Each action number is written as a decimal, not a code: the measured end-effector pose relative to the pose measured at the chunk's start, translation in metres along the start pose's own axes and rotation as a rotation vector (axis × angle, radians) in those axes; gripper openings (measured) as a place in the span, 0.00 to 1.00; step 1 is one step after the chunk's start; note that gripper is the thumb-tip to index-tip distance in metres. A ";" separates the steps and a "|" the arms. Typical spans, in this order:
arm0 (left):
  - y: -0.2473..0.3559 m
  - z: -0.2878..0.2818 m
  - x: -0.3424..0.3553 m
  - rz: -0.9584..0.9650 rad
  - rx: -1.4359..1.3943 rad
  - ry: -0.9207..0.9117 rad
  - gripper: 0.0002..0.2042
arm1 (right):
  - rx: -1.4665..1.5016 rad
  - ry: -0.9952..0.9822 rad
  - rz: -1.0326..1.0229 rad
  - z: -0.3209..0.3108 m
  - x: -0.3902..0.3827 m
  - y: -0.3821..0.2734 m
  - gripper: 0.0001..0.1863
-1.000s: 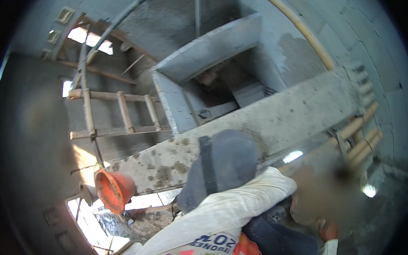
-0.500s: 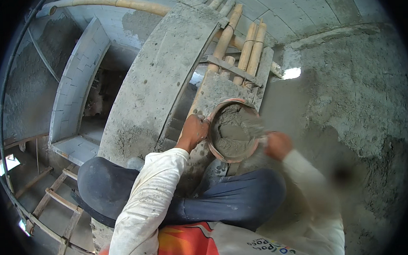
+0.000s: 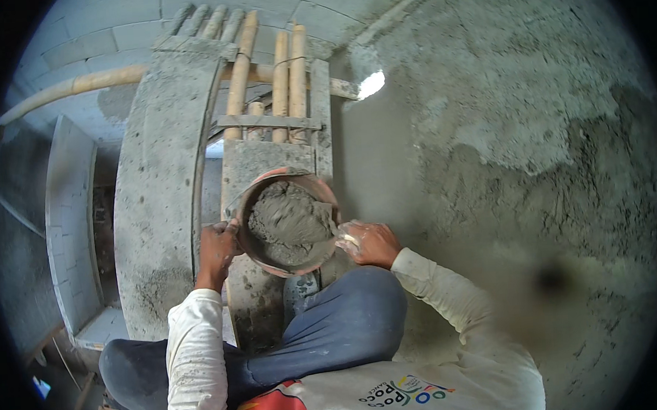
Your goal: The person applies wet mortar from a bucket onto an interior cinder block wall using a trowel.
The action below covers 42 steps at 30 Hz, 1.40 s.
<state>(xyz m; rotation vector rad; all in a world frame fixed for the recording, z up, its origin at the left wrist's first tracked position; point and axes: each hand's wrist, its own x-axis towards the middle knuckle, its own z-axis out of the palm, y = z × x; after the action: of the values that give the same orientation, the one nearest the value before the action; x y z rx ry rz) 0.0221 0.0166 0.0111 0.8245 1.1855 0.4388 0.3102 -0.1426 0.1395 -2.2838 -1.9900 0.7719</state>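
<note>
An orange bucket (image 3: 265, 265) of wet grey mortar (image 3: 281, 214) rests on the mortar-spattered plank (image 3: 268, 155) in front of my crossed legs. My left hand (image 3: 219, 248) is closed on the bucket's left rim. At the right rim, my right hand (image 3: 370, 241) grips a pale tool handle (image 3: 350, 240), apparently a trowel's; its blade is mostly hidden in the mortar.
A wide board (image 3: 155, 190) runs along the left, beside a pale block-walled opening (image 3: 69, 224). Bamboo poles (image 3: 279, 82) and a crosspiece (image 3: 270, 121) lie ahead. A rough plastered wall (image 3: 529, 101) fills the right side, with a small bright opening (image 3: 371, 86).
The view has swung right from the ladder and opening to the bucket of mortar. Since half a second ago the bucket appears more centred, and my right hand has moved against its rim.
</note>
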 end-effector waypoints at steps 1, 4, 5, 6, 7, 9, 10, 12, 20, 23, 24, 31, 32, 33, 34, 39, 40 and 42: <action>0.004 0.003 0.000 -0.015 0.002 0.017 0.19 | -0.153 0.074 -0.043 -0.006 -0.002 -0.003 0.15; -0.001 0.003 0.001 -0.014 0.141 0.029 0.19 | -0.277 0.147 -0.124 -0.014 -0.002 0.003 0.15; -0.002 0.002 0.004 -0.016 0.148 0.037 0.19 | -0.291 0.210 -0.168 -0.016 0.001 0.007 0.15; -0.004 0.001 0.006 0.010 0.178 0.021 0.19 | -0.271 0.202 -0.182 -0.026 0.006 -0.001 0.15; -0.003 -0.006 0.002 0.028 0.213 0.021 0.19 | -0.183 0.063 -0.079 -0.045 0.013 -0.021 0.15; 0.000 0.001 0.002 0.023 0.184 -0.014 0.20 | -0.099 -0.090 0.025 -0.056 0.013 -0.029 0.15; 0.004 0.006 0.002 0.009 0.179 -0.016 0.20 | -0.165 -0.212 0.068 -0.057 0.014 -0.028 0.14; -0.001 0.003 0.001 0.065 0.245 0.010 0.21 | -0.320 -0.320 0.080 -0.061 0.014 -0.020 0.13; 0.001 -0.008 -0.008 0.021 0.149 0.066 0.23 | -0.515 -0.086 0.040 -0.110 0.010 -0.009 0.08; -0.003 -0.003 0.003 0.028 0.198 0.021 0.23 | -0.408 -0.341 0.185 -0.065 0.024 -0.027 0.10; 0.001 -0.002 -0.003 0.044 0.220 0.019 0.23 | -0.357 -0.438 0.177 -0.042 0.035 -0.037 0.11; 0.007 -0.004 -0.016 0.067 0.172 0.001 0.22 | 0.115 -0.259 0.200 0.042 0.020 0.001 0.21; 0.017 0.001 -0.022 0.031 0.170 -0.002 0.22 | 0.150 -0.242 0.171 0.040 0.008 0.012 0.24; 0.016 0.001 -0.018 0.036 0.168 -0.010 0.22 | 0.146 -0.236 0.177 0.036 -0.004 0.021 0.24; 0.011 -0.003 -0.012 0.046 0.223 -0.021 0.22 | 0.242 -0.192 0.158 0.033 -0.018 0.030 0.25; 0.016 -0.010 -0.004 0.198 0.466 0.252 0.22 | 0.513 -0.005 0.231 0.041 -0.049 0.022 0.28; 0.015 -0.013 -0.001 0.260 0.428 0.279 0.23 | 0.519 -0.001 0.236 0.043 -0.042 0.016 0.28; 0.022 -0.020 0.001 0.249 0.345 0.336 0.23 | 0.386 -0.171 0.379 0.046 -0.021 0.006 0.29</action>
<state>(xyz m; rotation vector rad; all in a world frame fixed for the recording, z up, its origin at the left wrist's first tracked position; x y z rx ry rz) 0.0059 0.0383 0.0244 1.2389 1.5013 0.6032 0.2969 -0.1773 0.1045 -2.4345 -1.3068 1.2853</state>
